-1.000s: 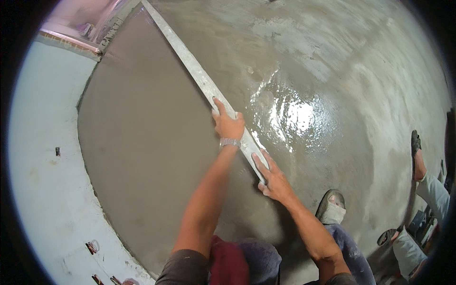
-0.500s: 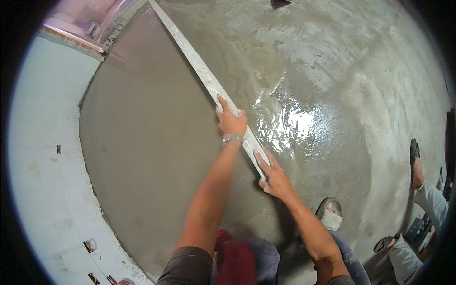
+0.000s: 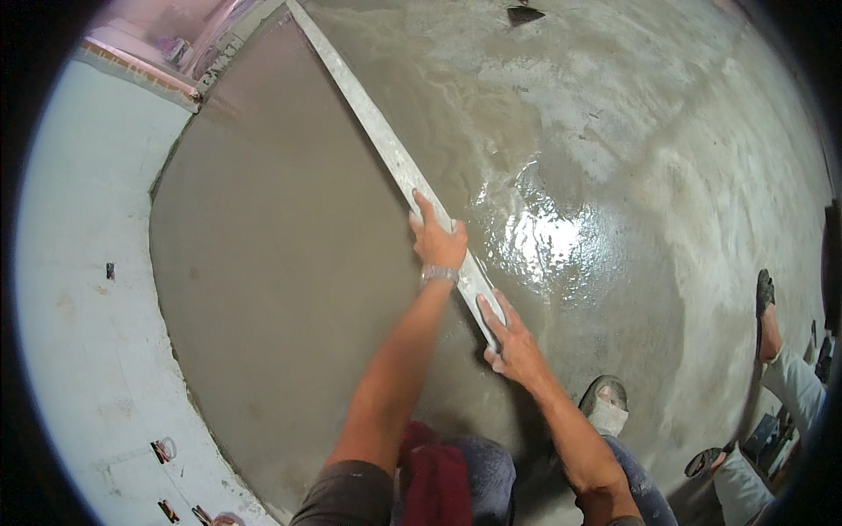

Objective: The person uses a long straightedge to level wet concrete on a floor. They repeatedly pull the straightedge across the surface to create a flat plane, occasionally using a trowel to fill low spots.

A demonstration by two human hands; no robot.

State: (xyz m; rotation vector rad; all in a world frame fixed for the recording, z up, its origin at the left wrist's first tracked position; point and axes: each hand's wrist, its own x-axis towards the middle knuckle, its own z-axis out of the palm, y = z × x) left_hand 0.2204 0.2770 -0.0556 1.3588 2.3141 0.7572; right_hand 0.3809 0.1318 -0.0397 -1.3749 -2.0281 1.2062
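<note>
A long pale straightedge bar (image 3: 364, 114) lies across the wet grey mortar floor (image 3: 263, 219), running from the far left down to my hands. My left hand (image 3: 438, 241), with a metal watch on the wrist, grips the bar partway along, its index finger stretched along the top. Close to the near end, my right hand (image 3: 516, 346) clasps the bar with fingers laid over it. Left of the bar the mortar looks smooth and even. To its right the surface is wet and rippled, with a bright reflection.
A white wall (image 3: 79, 202) with wire-filled box openings curves along the left. A pinkish doorway (image 3: 158, 35) opens at the far left. Another person's legs (image 3: 794, 377), in light trousers and dark sandals, are at the right. A dark triangular piece (image 3: 524, 15) lies far off on the floor.
The bar and both my hands have shifted slightly right and nearer in the picture. The whole view has also moved a little. Both hands keep their hold.
</note>
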